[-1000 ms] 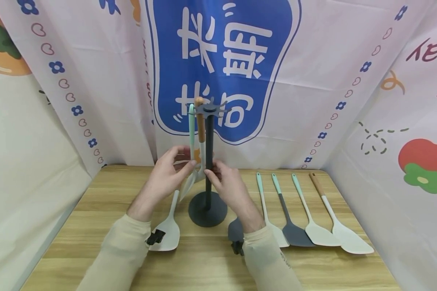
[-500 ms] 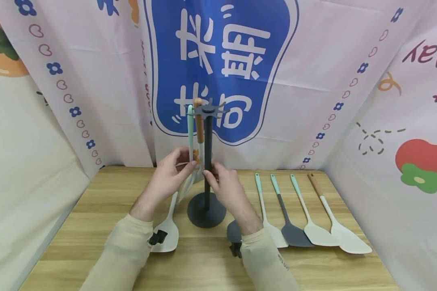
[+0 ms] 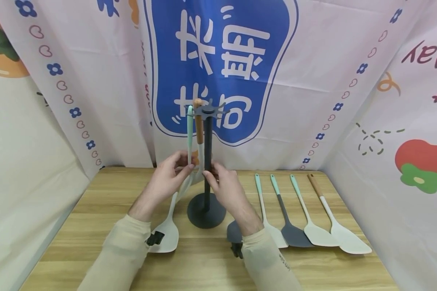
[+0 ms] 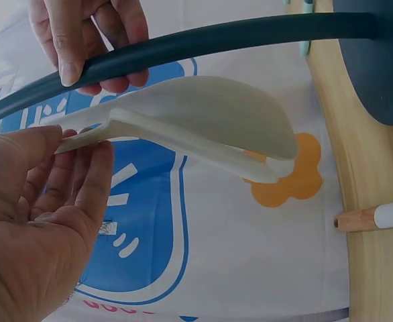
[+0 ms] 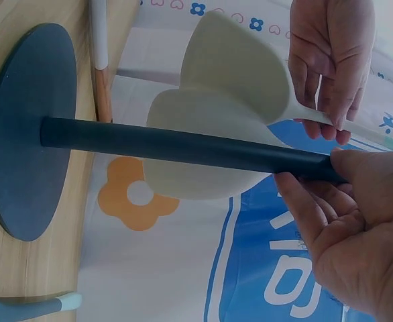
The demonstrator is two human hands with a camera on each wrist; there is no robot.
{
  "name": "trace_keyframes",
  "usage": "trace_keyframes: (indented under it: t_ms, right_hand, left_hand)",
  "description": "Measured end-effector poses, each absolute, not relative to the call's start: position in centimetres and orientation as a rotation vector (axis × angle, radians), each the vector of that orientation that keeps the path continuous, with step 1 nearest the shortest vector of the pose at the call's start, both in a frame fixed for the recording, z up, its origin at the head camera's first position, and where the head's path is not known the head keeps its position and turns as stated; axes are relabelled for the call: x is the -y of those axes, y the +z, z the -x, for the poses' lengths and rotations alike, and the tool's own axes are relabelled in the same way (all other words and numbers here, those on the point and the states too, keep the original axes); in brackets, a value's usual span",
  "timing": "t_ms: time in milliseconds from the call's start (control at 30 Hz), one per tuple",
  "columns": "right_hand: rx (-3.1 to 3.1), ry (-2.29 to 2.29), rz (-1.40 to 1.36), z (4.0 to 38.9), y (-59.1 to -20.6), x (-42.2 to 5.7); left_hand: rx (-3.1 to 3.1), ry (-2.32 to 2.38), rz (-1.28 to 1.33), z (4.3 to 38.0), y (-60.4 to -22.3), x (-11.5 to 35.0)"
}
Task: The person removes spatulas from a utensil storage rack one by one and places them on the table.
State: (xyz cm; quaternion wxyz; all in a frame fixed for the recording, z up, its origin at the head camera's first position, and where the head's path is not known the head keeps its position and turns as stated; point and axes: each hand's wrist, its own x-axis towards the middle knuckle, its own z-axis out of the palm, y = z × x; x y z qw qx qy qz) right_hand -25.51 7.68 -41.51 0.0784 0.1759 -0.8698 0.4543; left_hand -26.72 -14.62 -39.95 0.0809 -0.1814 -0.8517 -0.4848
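In the head view, a dark utensil stand [image 3: 207, 169] rises from a round base, with a hook ring [image 3: 208, 110] on top. My left hand [image 3: 167, 176] pinches the white neck of a mint-handled spatula [image 3: 190, 133], its handle end at the ring's left hooks. The white blade [image 5: 240, 64] of this spatula shows broad in the right wrist view. A wooden-handled utensil [image 3: 199, 129] hangs beside it; its white head [image 5: 203, 174] is partly behind the pole. My right hand [image 3: 228, 186] holds the pole between thumb and fingers.
On the wooden table [image 3: 94, 242] a white spatula [image 3: 167, 234] lies left of the base. To the right lie several spatulas in a row, among them a dark one [image 3: 295, 234] and a wooden-handled one [image 3: 349, 238]. A dark utensil head [image 3: 234, 232] shows beside my right forearm.
My left hand has dropped very slightly, and the mint-handled spatula's blade has turned a little. The right hand keeps its place on the pole.
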Motion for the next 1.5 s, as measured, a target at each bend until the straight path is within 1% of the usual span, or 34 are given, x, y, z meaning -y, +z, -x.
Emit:
trace_keyframes:
  t_ms: [833,1233,1500]
  right_hand:
    - [2.586,1.365,-0.521,25.1,-41.8,-7.5]
    - [2.575,1.375,-0.524,25.2,-41.7,-7.4]
    - [2.579,1.374,-0.516,25.1,-41.6,-7.4]
  left_hand:
    - [2.542,-1.406,0.52,25.7,-39.3,17.0]
    - [2.535,-1.323,0.461,24.9,-38.3,18.6]
    - [2.572,-1.293,0.435,24.7,-38.4,19.6]
